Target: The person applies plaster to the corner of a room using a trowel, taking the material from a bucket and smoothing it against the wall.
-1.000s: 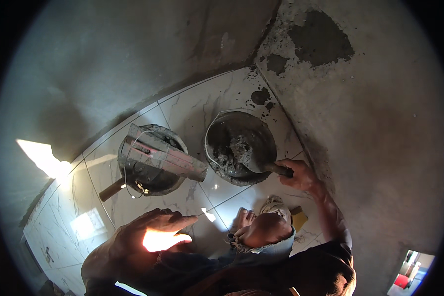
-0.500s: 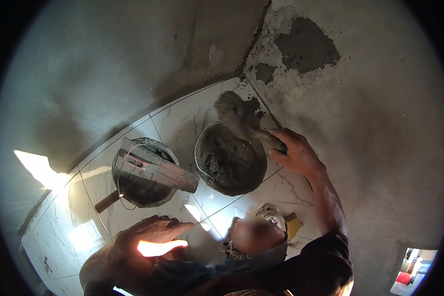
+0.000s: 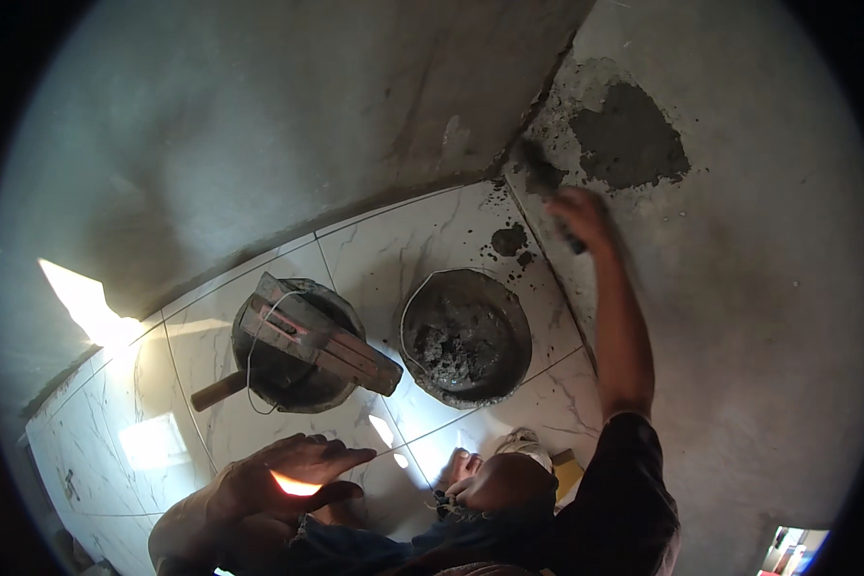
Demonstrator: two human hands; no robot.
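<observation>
My right hand (image 3: 586, 219) grips the handle of a trowel (image 3: 541, 165), its blade blurred against the wall beside the corner. Next to the blade, a dark patch of wet mortar (image 3: 634, 137) shows on the wall. Below and left of that hand stands a bucket (image 3: 419, 291) of grey mortar. My left hand (image 3: 283, 470) is held low near my leg, fingers stretched out and holding nothing, with a bright strip of sunlight across it.
A second bucket (image 3: 242, 350) stands left of the first. Across its top lies a long mortar-stained float (image 3: 331, 344), and a wooden handle (image 3: 218, 392) juts from its side. Mortar splashes (image 3: 509, 240) dot the marbled floor tiles (image 3: 374, 250) by the corner.
My right hand has carried the trowel from above the mortar bucket up and away to the wall by the corner. The view has shifted slightly; my left hand stays low.
</observation>
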